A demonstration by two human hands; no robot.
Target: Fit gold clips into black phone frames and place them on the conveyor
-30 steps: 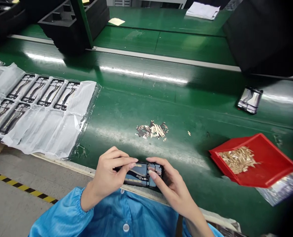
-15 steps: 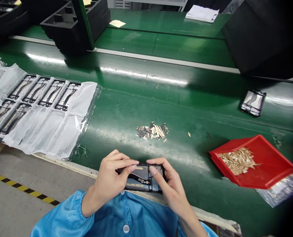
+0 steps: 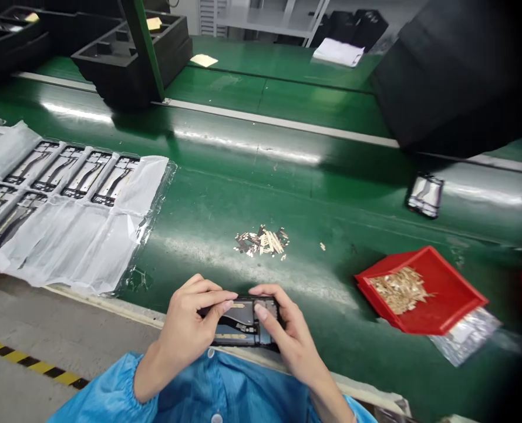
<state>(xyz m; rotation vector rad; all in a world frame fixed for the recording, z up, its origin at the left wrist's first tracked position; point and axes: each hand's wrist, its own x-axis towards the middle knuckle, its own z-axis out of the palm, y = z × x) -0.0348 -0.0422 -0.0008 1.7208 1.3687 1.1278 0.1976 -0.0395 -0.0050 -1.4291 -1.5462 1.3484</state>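
A dark phone mid-frame lies crosswise near the table's front edge, with a black flex cable curving over its silvery-grey plate and pale gold strips along its long sides. My right hand grips the frame's right end, thumb on the inner face and fingers behind the far edge. Over the left part, my left hand is closed, thumb and index fingertip pinched together at the frame's upper edge. Whatever those fingertips hold is too small or hidden to make out. Beyond the hands lies a pile of small cream and black strips.
To the right, a red bin holds many gold-coloured slips, with a clear plastic bag beside it. Another phone frame lies behind. At left, a lined tray carries several frames. Black trays stand at the back left.
The whole view has shifted, so table items appear further left and mostly a little lower. Both hands keep nearly the same hold on the phone mid-frame.
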